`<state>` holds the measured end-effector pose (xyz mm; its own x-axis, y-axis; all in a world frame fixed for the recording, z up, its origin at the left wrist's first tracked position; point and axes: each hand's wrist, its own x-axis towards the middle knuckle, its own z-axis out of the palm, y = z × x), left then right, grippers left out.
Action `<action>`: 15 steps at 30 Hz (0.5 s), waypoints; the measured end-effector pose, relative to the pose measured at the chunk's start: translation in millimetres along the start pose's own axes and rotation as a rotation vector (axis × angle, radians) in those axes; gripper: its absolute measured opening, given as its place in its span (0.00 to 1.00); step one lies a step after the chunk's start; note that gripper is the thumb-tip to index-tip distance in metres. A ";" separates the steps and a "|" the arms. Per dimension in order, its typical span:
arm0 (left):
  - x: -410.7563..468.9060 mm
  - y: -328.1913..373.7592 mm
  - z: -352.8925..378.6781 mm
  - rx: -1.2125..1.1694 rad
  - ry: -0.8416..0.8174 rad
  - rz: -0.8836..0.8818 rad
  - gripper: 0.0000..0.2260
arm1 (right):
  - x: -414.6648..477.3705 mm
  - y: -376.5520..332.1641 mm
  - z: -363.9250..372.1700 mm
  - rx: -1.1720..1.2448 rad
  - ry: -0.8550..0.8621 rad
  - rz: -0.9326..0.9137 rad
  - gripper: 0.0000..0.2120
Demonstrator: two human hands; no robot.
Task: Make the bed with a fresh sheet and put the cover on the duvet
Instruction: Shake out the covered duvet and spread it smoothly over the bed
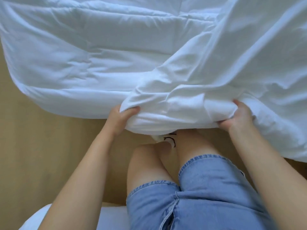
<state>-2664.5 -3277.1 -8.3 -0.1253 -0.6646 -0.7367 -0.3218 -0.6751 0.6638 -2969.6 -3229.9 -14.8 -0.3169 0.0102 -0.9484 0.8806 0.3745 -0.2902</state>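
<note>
Your left hand (122, 117), fingers clamped on the bunched near edge of the thin white fabric cover (249, 47), your right hand (237, 117) gripping it likewise, puffy quilted white duvet (79, 55) partly inside, spread over the tan floor (29, 146)

Soft, bright light falls evenly, and the white duvet (83, 63) looks a little blue. Shadows are faint, with a soft dark patch on the floor (41, 138) under its near edge. Everything is a bit blurry, and the sides bend outward
</note>
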 end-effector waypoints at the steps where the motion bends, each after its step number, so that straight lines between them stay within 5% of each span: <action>1: -0.5 -1.9 -21.0 -0.031 -0.014 0.012 0.14 | -6.5 -3.0 -4.0 -0.007 0.020 -0.045 0.17; 5: -5.9 -22.4 -119.1 -0.199 -0.005 0.068 0.20 | -36.6 7.6 -26.7 0.011 0.172 -0.182 0.13; 7: -5.5 -36.1 -145.4 -0.193 -0.016 0.042 0.15 | -38.9 47.4 -30.8 0.004 0.250 -0.182 0.08; 12: 33.0 -24.6 -134.8 0.010 -0.284 -0.105 0.11 | -29.6 153.5 -5.9 -0.149 0.352 -0.084 0.08; 15: 71.0 13.6 -130.4 -0.173 -0.596 -0.272 0.28 | -37.3 169.2 33.2 -0.436 0.554 -0.467 0.14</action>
<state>-2555.4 -3375.3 -34.7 -0.5733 -0.2067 -0.7928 -0.2667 -0.8679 0.4191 -2797.1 -3197.7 -32.8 -0.8418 0.1758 -0.5104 0.4372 0.7766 -0.4536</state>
